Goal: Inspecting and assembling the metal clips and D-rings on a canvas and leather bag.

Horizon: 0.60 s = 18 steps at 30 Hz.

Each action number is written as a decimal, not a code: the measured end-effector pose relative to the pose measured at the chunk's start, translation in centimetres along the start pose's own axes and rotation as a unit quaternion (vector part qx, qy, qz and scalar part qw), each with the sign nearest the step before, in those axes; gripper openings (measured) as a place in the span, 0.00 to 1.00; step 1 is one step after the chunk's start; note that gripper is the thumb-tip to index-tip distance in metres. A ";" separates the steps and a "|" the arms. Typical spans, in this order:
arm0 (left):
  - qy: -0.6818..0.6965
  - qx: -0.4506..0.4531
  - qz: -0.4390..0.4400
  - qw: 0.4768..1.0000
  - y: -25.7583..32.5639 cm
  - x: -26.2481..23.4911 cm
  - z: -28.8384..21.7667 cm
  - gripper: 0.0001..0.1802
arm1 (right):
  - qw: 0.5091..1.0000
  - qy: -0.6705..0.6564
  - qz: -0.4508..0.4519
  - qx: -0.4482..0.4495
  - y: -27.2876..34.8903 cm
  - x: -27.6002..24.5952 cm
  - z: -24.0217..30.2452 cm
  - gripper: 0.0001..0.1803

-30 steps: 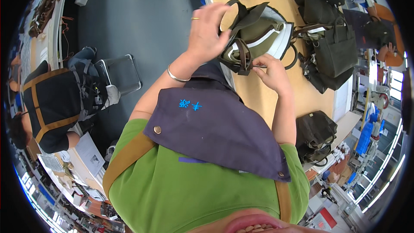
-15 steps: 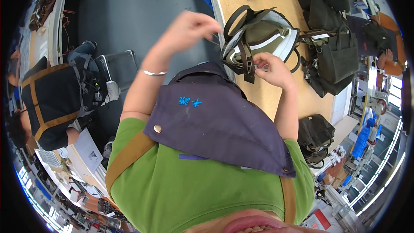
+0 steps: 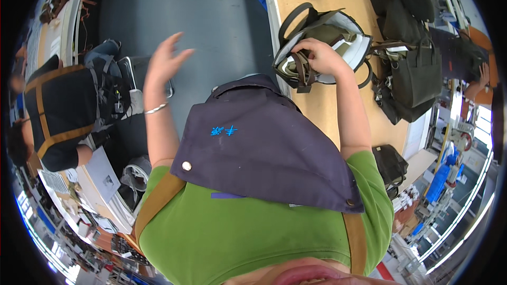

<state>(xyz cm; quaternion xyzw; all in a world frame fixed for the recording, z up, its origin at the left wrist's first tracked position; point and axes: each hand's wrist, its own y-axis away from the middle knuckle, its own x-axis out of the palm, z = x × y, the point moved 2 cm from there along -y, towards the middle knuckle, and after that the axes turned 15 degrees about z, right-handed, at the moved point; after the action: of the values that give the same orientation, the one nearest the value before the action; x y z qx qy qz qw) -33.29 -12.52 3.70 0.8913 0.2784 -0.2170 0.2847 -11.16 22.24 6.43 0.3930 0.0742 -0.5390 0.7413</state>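
On the table (image 3: 317, 100), the right hand (image 3: 322, 55) grips the bag's strap (image 3: 302, 71); the left hand (image 3: 163, 63) hangs open, empty, well apart over the floor.

Bright, even indoor light, daylight glare from windows at the lower right rim, soft shadows, strong fisheye bending of straight edges, black corners around the round view, slight motion blur on the raised left hand (image 3: 165, 63), rim detail smeared

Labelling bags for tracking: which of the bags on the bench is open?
The olive bag under the right hand, nearest the bench's front edge: its mouth gapes, showing pale lining. The dark bags behind it look closed.
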 end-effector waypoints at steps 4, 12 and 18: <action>0.099 0.200 0.206 0.953 -0.1 10.4 -10.3 0.47 | 0.997 -0.072 -0.016 0.024 0.9 -0.2 1.2 0.20; 0.202 0.280 0.279 0.896 -0.9 8.7 -13.2 0.22 | 0.975 -0.200 -0.093 0.027 3.1 2.3 0.4 0.13; 0.298 0.427 0.112 0.846 1.9 -4.6 -17.2 0.21 | 0.960 -0.259 -0.101 0.012 3.5 3.0 -0.4 0.12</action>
<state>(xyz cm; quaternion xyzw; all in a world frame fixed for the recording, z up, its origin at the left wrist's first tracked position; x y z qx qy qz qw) -31.63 -4.75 19.80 0.9717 0.1283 -0.0053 -0.1983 -6.86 20.67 6.35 0.2391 -0.0873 -0.6956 0.6718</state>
